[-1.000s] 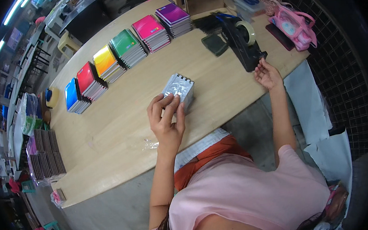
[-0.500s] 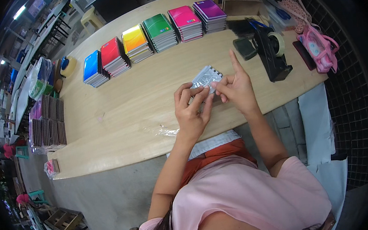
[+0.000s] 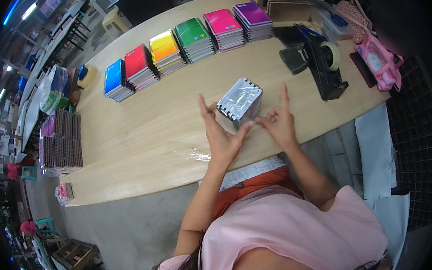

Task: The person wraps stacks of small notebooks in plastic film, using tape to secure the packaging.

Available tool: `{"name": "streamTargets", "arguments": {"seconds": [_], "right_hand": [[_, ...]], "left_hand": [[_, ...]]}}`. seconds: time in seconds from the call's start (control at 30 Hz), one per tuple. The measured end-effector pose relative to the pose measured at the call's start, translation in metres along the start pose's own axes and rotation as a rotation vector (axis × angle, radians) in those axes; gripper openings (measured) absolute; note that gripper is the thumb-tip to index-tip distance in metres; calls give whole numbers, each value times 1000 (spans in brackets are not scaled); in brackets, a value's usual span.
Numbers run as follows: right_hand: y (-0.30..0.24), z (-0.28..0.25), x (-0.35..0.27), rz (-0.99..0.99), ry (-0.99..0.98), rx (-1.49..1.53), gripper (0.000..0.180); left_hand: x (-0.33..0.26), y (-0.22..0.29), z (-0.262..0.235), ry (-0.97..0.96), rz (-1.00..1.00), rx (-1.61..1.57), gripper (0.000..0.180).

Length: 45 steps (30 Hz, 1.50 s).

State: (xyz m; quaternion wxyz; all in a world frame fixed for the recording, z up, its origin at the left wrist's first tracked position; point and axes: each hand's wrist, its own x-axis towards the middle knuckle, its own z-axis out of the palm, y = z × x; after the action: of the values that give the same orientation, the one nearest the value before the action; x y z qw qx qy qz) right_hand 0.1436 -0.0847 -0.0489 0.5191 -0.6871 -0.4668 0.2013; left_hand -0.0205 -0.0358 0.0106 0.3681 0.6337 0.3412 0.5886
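Observation:
A small block of spiral notebooks [image 3: 241,98] in clear plastic wrap sits on the table in front of me, its greyish top face upward and black coils along its edges. My left hand [image 3: 221,137] is at its near left side, fingers spread, index stretched out and thumb reaching along the near side. At the near right corner is my right hand [image 3: 278,125], index finger raised, the other fingers curled toward the thumb. The two thumb tips almost meet. Whatever the right fingers pinch is too small to make out.
Stacks of spiral notebooks in blue [image 3: 114,78], red, yellow, green, pink and purple [image 3: 252,18] line the far side. A black tape dispenser [image 3: 325,68], dark pad [image 3: 293,60] and pink bag [image 3: 380,61] stand right. Wrapped notebook bundles [image 3: 59,142] are left; loose plastic [image 3: 194,154] lies near.
Both hands have moved apart from their grip over the bundle's top. More of the wrapped block now shows, and the left fingers have opened out. The view has shifted slightly.

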Motion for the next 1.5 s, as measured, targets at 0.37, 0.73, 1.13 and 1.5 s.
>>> {"name": "streamTargets", "arguments": {"seconds": [0.37,0.73,1.13,1.5], "right_hand": [[-5,-2,14,588,-564,1476,49],[-72,102,-41,-100,-419,656,68],[-62,98,-52,-515,-664,-202,64],[-63,107,-48,-504,-671,-299,49]], "left_hand": [[-21,7,-43,-341,409,579,73],[-62,-36,-57,654,-291,-225,82],[101,-47,-421,1022,-21,-371,46],[330,-44,-526,952,-49,591,58]]}}
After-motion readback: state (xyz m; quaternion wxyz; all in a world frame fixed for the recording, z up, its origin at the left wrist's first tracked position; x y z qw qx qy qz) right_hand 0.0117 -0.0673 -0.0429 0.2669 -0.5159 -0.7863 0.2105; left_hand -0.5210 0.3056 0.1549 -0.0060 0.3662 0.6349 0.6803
